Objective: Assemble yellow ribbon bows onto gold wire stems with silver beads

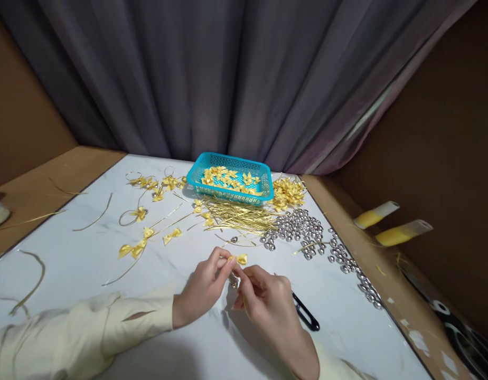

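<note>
Left hand [202, 290] and right hand [268, 303] meeting near centre of white table [89, 264], fingertips of both pinched on small yellow bow [239, 258]. Black-handled tool [305, 314] lying just right of right hand, partly under it. Far centre: blue basket [196, 177] holding more yellow bows. Gold wire bundle [240, 216] just near side of basket. Silver bells [303, 229] heaped right of wires, trailing toward right edge. Loose finished bows [139, 214] scattered left.
</note>
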`<act>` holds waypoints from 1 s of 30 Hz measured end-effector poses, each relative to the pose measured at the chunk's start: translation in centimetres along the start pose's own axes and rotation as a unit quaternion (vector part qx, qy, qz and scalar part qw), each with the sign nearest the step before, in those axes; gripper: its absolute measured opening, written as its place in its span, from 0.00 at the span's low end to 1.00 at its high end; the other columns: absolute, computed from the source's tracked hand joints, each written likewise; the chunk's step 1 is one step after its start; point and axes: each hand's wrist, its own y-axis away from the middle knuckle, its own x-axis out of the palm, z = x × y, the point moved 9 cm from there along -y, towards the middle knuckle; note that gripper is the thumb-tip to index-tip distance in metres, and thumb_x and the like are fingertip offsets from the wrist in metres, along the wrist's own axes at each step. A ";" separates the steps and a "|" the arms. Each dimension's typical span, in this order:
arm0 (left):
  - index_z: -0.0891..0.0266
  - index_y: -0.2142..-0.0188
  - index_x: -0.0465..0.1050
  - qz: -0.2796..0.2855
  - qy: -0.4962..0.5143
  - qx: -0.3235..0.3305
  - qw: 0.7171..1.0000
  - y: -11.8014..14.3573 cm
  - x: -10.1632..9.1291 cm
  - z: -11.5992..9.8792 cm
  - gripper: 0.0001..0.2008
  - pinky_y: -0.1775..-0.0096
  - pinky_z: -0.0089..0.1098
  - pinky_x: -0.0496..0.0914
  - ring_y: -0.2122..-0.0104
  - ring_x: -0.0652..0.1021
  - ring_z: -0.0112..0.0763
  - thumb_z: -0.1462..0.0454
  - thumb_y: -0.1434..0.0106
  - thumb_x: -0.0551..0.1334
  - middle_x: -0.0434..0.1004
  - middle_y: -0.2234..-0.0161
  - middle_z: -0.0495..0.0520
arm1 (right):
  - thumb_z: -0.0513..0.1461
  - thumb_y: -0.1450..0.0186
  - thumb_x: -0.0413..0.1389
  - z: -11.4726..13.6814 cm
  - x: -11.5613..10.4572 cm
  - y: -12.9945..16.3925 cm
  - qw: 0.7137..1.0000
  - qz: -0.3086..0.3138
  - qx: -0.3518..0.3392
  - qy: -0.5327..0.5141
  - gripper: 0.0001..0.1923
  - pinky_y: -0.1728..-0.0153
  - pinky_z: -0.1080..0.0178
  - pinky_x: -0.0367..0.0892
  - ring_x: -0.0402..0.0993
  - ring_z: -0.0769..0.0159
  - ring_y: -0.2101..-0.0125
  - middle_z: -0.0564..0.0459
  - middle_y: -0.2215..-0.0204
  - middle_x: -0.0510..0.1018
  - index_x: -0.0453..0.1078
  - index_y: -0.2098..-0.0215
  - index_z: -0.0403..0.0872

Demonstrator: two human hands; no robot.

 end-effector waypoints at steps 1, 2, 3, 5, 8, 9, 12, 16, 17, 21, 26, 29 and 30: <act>0.58 0.64 0.58 0.000 0.007 -0.002 1.000 0.0 0.0 0.0 0.06 0.68 0.27 0.66 0.71 0.77 0.30 0.59 0.34 0.50 0.77 0.72 0.48 | 0.42 0.34 0.46 0.0 -0.1 0.0 1.000 0.002 -0.001 -0.003 0.15 0.77 0.69 0.64 0.74 0.67 0.82 0.53 0.84 0.76 0.64 0.76 0.47; 0.58 0.63 0.59 0.000 0.016 -0.006 1.000 -0.1 0.0 0.1 0.07 0.67 0.28 0.67 0.69 0.77 0.30 0.58 0.34 0.50 0.78 0.70 0.49 | 0.42 0.34 0.46 0.0 -0.1 0.1 1.000 0.004 -0.002 -0.005 0.15 0.77 0.69 0.64 0.74 0.67 0.82 0.53 0.84 0.76 0.64 0.76 0.47; 0.59 0.62 0.59 0.001 0.025 -0.010 1.000 -0.1 0.0 0.2 0.07 0.65 0.28 0.67 0.67 0.77 0.31 0.58 0.34 0.50 0.78 0.69 0.50 | 0.42 0.34 0.45 0.1 -0.2 0.1 1.000 0.006 -0.003 -0.006 0.14 0.77 0.69 0.64 0.74 0.67 0.82 0.53 0.84 0.76 0.64 0.76 0.47; 0.59 0.61 0.61 0.002 0.041 -0.018 0.999 -0.1 0.0 0.4 0.08 0.63 0.28 0.68 0.64 0.77 0.31 0.58 0.34 0.50 0.78 0.67 0.51 | 0.41 0.34 0.45 0.1 -0.4 0.1 1.000 0.005 -0.005 -0.007 0.15 0.77 0.69 0.64 0.73 0.67 0.83 0.53 0.84 0.76 0.64 0.75 0.47; 0.59 0.61 0.61 0.002 0.040 -0.013 0.999 -0.2 0.0 0.4 0.08 0.62 0.29 0.68 0.64 0.77 0.31 0.58 0.34 0.50 0.78 0.66 0.51 | 0.42 0.34 0.45 0.0 -0.5 -0.1 1.000 0.004 -0.005 -0.008 0.15 0.78 0.69 0.63 0.73 0.67 0.83 0.53 0.85 0.76 0.65 0.76 0.46; 0.59 0.61 0.61 0.002 0.036 -0.009 0.999 -0.2 0.0 0.4 0.08 0.63 0.29 0.68 0.65 0.77 0.31 0.58 0.34 0.50 0.78 0.67 0.51 | 0.42 0.34 0.45 0.0 -0.5 -0.1 1.000 0.006 -0.005 -0.009 0.15 0.78 0.69 0.63 0.73 0.67 0.83 0.53 0.85 0.76 0.65 0.75 0.46; 0.59 0.62 0.60 0.002 0.020 0.001 1.000 -0.2 -0.1 0.2 0.08 0.64 0.28 0.67 0.68 0.76 0.30 0.58 0.33 0.50 0.78 0.69 0.49 | 0.42 0.34 0.45 0.0 -0.4 -0.2 1.000 0.011 -0.003 -0.016 0.15 0.78 0.69 0.63 0.73 0.67 0.83 0.52 0.85 0.76 0.66 0.75 0.46; 0.60 0.62 0.60 0.003 0.023 0.007 1.000 -0.3 -0.1 -0.1 0.07 0.65 0.28 0.66 0.68 0.75 0.28 0.59 0.33 0.49 0.76 0.69 0.49 | 0.42 0.35 0.46 -0.1 -0.7 -0.3 0.999 0.011 0.002 -0.036 0.15 0.79 0.69 0.63 0.73 0.67 0.84 0.53 0.86 0.75 0.66 0.77 0.46; 0.60 0.62 0.60 0.003 0.023 0.006 1.000 -0.3 -0.1 -0.1 0.07 0.65 0.27 0.65 0.68 0.75 0.28 0.59 0.33 0.49 0.76 0.69 0.48 | 0.42 0.35 0.47 -0.1 -0.7 -0.3 0.999 0.014 0.003 -0.041 0.15 0.79 0.69 0.63 0.73 0.67 0.84 0.53 0.86 0.75 0.65 0.78 0.46; 0.60 0.62 0.59 0.006 0.014 0.001 1.000 -0.3 -0.1 -0.1 0.07 0.66 0.27 0.65 0.70 0.74 0.28 0.59 0.33 0.49 0.75 0.72 0.47 | 0.41 0.36 0.47 -0.3 -0.5 -0.5 0.997 0.027 0.013 -0.065 0.15 0.79 0.69 0.64 0.73 0.67 0.84 0.53 0.87 0.74 0.65 0.79 0.46; 0.60 0.64 0.58 0.010 0.004 0.023 1.000 -0.5 -0.1 -0.5 0.06 0.68 0.27 0.65 0.73 0.73 0.27 0.61 0.33 0.48 0.71 0.75 0.46 | 0.41 0.36 0.48 -0.5 -0.2 -0.7 0.997 0.020 0.013 -0.073 0.14 0.79 0.69 0.65 0.73 0.67 0.85 0.54 0.88 0.73 0.66 0.77 0.45; 0.60 0.65 0.58 0.013 0.005 0.045 0.999 -0.4 -0.1 -0.9 0.07 0.68 0.27 0.65 0.72 0.73 0.27 0.61 0.33 0.47 0.69 0.75 0.46 | 0.40 0.36 0.48 -0.6 -0.1 -0.9 0.994 0.024 0.020 -0.105 0.14 0.81 0.70 0.64 0.71 0.68 0.87 0.55 0.89 0.71 0.67 0.77 0.45; 0.60 0.65 0.58 0.014 0.004 0.051 0.999 -0.4 -0.1 -1.1 0.07 0.68 0.27 0.65 0.72 0.72 0.27 0.61 0.33 0.47 0.68 0.75 0.46 | 0.40 0.36 0.48 -0.5 -0.1 -0.9 0.993 0.025 0.019 -0.111 0.14 0.82 0.70 0.64 0.71 0.68 0.87 0.55 0.89 0.71 0.67 0.77 0.44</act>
